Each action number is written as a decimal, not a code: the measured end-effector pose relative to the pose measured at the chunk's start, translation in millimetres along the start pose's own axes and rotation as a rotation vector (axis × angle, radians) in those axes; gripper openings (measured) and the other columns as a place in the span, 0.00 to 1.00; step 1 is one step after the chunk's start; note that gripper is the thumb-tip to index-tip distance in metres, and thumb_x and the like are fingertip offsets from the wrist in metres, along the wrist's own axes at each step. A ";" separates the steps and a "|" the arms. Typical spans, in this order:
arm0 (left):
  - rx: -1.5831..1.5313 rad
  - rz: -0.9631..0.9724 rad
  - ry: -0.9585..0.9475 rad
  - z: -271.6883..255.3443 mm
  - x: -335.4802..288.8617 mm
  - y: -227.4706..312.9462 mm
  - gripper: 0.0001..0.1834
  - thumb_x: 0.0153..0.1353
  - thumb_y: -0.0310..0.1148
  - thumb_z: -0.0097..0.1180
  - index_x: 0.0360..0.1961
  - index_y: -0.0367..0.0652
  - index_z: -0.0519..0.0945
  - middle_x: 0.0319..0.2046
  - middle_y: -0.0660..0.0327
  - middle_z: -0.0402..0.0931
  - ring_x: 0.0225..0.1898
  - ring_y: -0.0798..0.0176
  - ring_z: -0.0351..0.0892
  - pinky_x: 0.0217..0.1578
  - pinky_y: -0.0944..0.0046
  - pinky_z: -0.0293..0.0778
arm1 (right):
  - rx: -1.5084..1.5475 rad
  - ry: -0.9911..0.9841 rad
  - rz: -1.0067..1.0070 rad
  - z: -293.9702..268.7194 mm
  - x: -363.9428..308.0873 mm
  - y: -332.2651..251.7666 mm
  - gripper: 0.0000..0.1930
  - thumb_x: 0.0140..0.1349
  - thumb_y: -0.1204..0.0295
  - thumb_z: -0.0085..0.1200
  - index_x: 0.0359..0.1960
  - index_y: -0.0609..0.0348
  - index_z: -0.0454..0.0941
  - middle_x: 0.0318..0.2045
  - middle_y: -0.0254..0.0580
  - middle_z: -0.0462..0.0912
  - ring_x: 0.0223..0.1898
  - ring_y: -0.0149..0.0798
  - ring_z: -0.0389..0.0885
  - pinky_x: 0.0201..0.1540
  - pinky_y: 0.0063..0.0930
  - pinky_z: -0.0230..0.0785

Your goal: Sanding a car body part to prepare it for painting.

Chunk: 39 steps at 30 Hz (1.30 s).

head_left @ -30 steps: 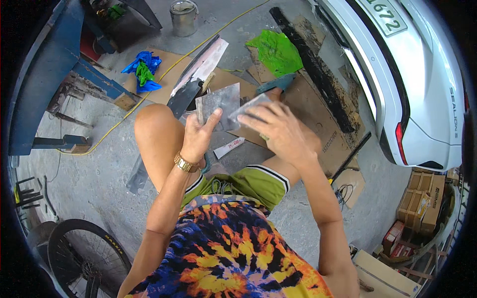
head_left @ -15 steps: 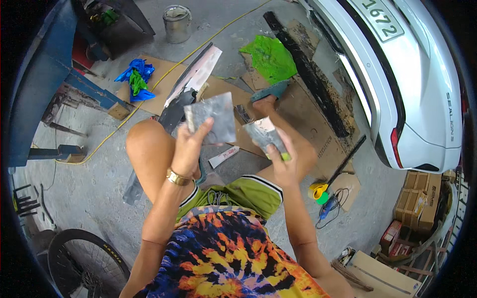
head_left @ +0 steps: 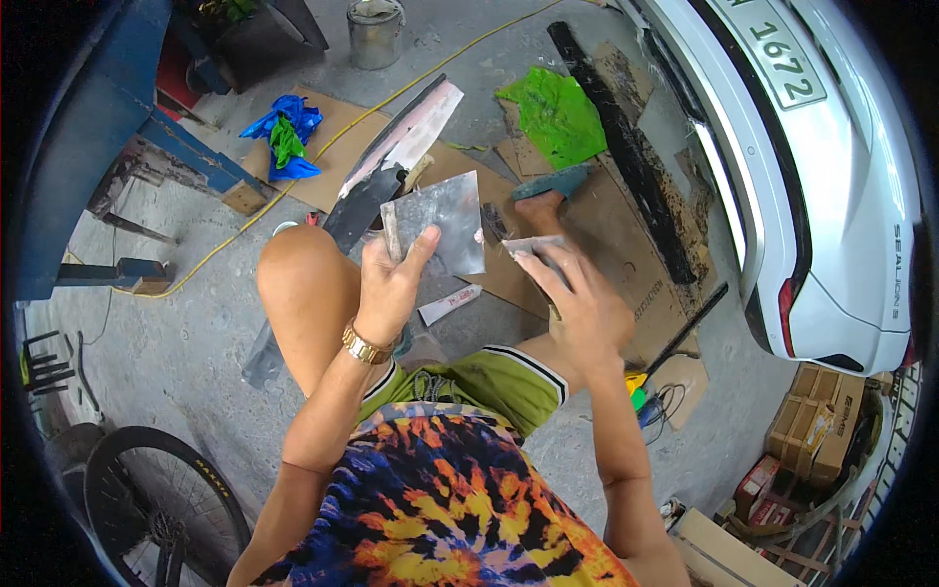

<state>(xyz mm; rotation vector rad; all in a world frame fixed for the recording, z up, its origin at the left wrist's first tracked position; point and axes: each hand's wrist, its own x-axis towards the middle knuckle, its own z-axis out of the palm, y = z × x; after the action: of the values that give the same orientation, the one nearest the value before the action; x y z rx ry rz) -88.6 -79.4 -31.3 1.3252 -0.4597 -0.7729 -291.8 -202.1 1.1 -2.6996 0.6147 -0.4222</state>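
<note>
My left hand (head_left: 391, 289) grips a thin, square grey metal plate (head_left: 445, 220) smeared with putty, its thumb lying on the flat face. A pale strip runs along the plate's left edge, and a small pinkish dab sticks to its right edge. To the right, my right hand (head_left: 592, 308) is closed round a putty knife (head_left: 533, 242) with a wide blade; its handle is mostly hidden by the hand. The blade is tilted and stands apart from the plate. Below the plate, a white tube (head_left: 450, 304) lies on the floor between my legs.
Beyond my hands, a long panel with pink and white patches (head_left: 430, 117) lies on cardboard (head_left: 626, 245). A green plastic sheet (head_left: 558, 122) and a long black strip (head_left: 626, 147) lie farther off. A white car (head_left: 831, 176) stands at the right, a bicycle wheel (head_left: 161, 519) at lower left.
My right hand has turned over, so the putty knife's blade now shows narrower and its yellow-green end is hidden. The plate has moved slightly right and up. The whole view has shifted a little.
</note>
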 end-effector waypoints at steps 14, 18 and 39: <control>-0.088 0.060 0.166 -16.9 19.0 28.6 0.14 0.64 0.34 0.61 0.44 0.35 0.78 0.39 0.65 0.80 0.39 0.73 0.77 0.42 0.69 0.72 | 0.050 -0.362 -0.160 2.3 26.3 13.3 0.28 0.53 0.82 0.54 0.58 0.46 0.76 0.55 0.37 0.74 0.58 0.46 0.72 0.61 0.43 0.65; -0.246 0.278 0.319 -66.4 33.3 67.2 0.21 0.65 0.33 0.59 0.57 0.38 0.73 0.51 0.57 0.77 0.50 0.63 0.78 0.50 0.61 0.75 | 1.366 -0.362 0.496 35.9 14.4 39.3 0.24 0.64 0.84 0.48 0.63 0.57 0.68 0.62 0.41 0.70 0.61 0.44 0.71 0.63 0.48 0.68; 0.092 -0.462 -0.106 -165.3 105.4 -154.4 0.21 0.66 0.46 0.57 0.49 0.38 0.79 0.47 0.59 0.79 0.51 0.62 0.74 0.53 0.61 0.69 | 0.234 -0.340 -0.246 154.7 237.3 143.3 0.22 0.59 0.73 0.55 0.58 0.52 0.76 0.57 0.47 0.71 0.59 0.51 0.69 0.64 0.40 0.60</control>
<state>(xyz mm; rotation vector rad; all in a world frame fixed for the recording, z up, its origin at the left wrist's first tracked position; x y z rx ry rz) 61.3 -51.3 -228.8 1.5034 -0.2747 -1.2204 -83.9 -393.2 -143.7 -2.5421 0.1297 -0.0805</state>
